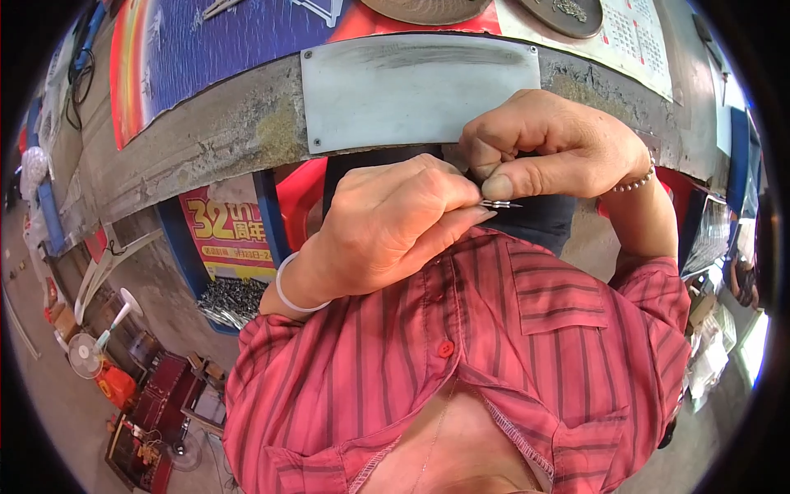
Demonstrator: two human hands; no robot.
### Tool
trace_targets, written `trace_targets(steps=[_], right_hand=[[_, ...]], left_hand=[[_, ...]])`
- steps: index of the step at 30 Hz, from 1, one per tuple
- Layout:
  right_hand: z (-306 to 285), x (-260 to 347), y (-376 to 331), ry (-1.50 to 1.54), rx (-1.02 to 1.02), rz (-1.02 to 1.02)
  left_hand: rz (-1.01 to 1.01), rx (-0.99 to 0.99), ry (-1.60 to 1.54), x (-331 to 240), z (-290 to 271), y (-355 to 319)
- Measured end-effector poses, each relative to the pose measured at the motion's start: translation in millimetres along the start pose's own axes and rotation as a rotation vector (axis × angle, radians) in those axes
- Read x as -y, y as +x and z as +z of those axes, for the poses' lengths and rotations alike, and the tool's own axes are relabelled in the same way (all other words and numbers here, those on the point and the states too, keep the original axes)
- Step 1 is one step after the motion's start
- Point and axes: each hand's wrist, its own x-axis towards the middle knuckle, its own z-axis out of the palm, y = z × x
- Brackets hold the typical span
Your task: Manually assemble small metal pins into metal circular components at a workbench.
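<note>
My left hand, with a white bangle at its wrist, is closed in a pinch at the near edge of the bench. Between its thumb and forefinger a small, thin, shiny metal piece sticks out; its exact kind is too small to tell. My right hand, wearing a beaded bracelet, is closed too. Its thumb presses against the same metal piece right beside the left fingertips. The rest of the piece is hidden by the fingers. Just beyond both hands lies a pale metal plate, screwed to the bench edge.
A round brown dish and a second dish with small metal parts stand at the far side of the worn bench. Below left, a blue-sided bin holds many thin dark metal pieces. A white fan stands farther left.
</note>
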Motion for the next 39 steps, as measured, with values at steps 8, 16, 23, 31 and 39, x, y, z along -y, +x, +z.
trace_targets(steps=[8,16,23,31,39], right_hand=[[-4,-4,9,-0.066,0.103,-0.059],[0,-7,17,0.005,0.163,-0.04],[4,-8,23,-0.061,0.161,-0.107],[37,48,13,-1.086,-0.174,-0.027],[11,34,8,-0.863,-0.52,-0.081]], left_hand=[[-0.038,0.004,-0.049,3,-5,-4],[-0.091,0.002,-0.111,4,-7,-12],[-0.136,0.042,-0.117,3,-10,-18],[-0.226,0.032,0.02,9,-16,-18],[-0.219,-0.071,0.099,14,-17,-13]])
